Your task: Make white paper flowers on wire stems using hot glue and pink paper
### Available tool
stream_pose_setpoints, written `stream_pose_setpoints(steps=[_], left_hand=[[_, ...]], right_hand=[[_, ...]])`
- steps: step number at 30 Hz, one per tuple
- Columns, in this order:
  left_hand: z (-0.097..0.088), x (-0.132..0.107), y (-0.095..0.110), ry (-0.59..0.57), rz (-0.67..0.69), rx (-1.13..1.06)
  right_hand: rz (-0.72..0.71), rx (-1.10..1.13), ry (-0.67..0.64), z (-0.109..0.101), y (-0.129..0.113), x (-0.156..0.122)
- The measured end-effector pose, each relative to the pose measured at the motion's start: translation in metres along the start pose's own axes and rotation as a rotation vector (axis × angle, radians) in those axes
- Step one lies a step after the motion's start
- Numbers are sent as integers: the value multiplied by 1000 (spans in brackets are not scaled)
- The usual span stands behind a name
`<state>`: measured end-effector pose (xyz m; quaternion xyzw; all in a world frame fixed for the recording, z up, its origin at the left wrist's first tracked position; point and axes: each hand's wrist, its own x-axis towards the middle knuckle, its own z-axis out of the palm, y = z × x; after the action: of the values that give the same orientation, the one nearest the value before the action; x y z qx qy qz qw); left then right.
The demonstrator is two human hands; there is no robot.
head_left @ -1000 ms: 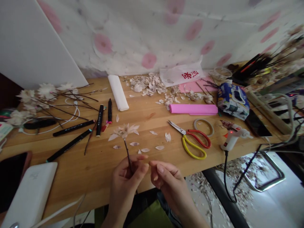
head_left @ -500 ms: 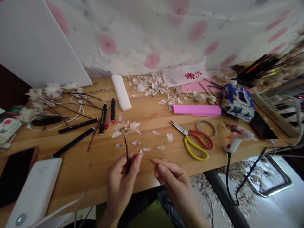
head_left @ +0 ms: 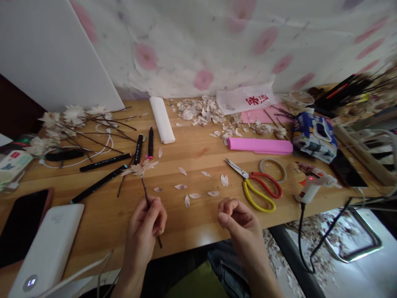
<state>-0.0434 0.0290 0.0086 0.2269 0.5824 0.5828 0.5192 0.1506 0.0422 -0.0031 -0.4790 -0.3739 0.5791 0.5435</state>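
Observation:
My left hand (head_left: 148, 221) is closed around the thin dark stem of a handmade flower (head_left: 141, 166). Its pale, pointed petals tip to the left above the hand, over the ends of the markers. The lower end of the stem sticks out below my fingers. My right hand (head_left: 238, 219) hovers at the table's front edge, fingers curled in and thumb near the index finger; I see nothing between them. Several loose petals (head_left: 194, 195) lie on the wood between and beyond both hands. Right of them rest scissors (head_left: 245, 174) with one red and one yellow handle.
A glue gun (head_left: 313, 186) with a lit red light stands at the right, its cord hanging off the edge. Behind are a petal heap (head_left: 201, 111), a pink roll (head_left: 260, 145) and a wipes pack (head_left: 314, 134). Markers (head_left: 105, 162), finished flowers (head_left: 74, 116) and a power bank (head_left: 46, 248) lie left.
My left hand has moved left with the flower, which now leans left. My right hand has moved right, away from it, and its fingers have curled in more.

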Motion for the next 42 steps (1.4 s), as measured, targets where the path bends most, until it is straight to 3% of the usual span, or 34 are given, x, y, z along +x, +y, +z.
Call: stream_pose_setpoints(steps=[2,7,11,14,21,27,36,42], left_hand=[[-10,2,-1,7,27,32],[-23,1,-4,52,54,121],[-20,-3,0,102,8,157],[-17,-5,2,56,-28,56],[-9,-5,5,-68,-136,-122],[1,-15,11,-190,-224,-161],[8,-35,16,-357,-175,-145],[17,-56,25,-354,-225,-52]], right_hand=[[-65,-168,24,-5,2,4],[-324,-893,-71,3,19,28],[-368,-1073,-62,16,35,42],[-365,-1148,-67,19,43,43],[-384,-1118,-81,13,42,44],[-403,-943,-144,9,17,39],[-730,-736,-178,29,-56,27],[-800,-585,-74,42,-60,10]])
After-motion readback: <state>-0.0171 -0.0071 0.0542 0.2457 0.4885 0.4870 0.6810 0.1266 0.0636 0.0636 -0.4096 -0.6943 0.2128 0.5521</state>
